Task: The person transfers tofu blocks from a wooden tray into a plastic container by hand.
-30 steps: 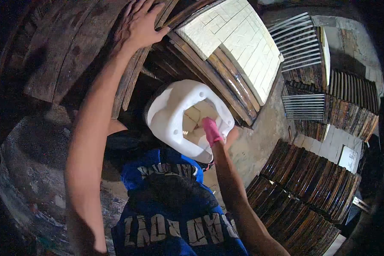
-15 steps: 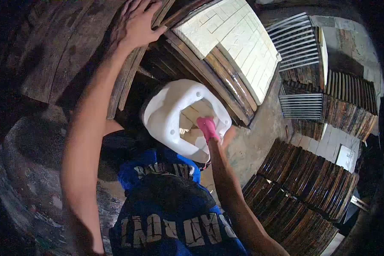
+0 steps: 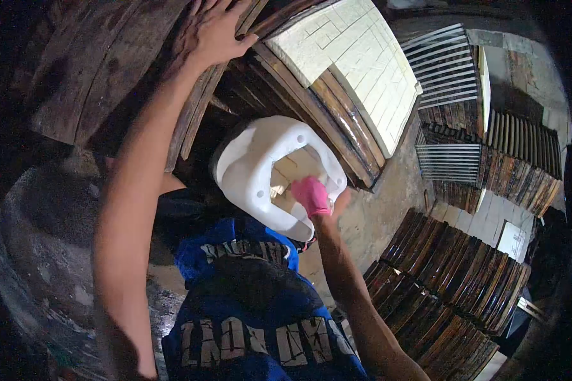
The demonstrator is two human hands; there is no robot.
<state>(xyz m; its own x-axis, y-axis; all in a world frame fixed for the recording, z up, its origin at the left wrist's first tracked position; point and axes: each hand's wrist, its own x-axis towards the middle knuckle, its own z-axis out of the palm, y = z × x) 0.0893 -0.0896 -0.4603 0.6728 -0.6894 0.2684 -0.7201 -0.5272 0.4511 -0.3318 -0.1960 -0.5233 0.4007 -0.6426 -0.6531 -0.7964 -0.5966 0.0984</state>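
My bare left hand lies on the edge of the dark wooden boards at the upper left, its fingers spread and thumb out. My right hand, in a pink glove, is inside the opening of a white plastic container. Its fingers look curled; whatever they hold, if anything, is hidden. The container has a thick, rounded rim with small round holes. Pale, flat surfaces and a small bright piece show inside it.
Beyond the container, a cream brick-patterned panel lies on stacked wooden boards. Slatted racks and stacks of dark boards stand to the right on the concrete floor. A blue printed garment covers my body.
My right hand has shifted slightly down inside the container, and its fingers look more curled. My left hand stays on the boards; the view has moved a little.
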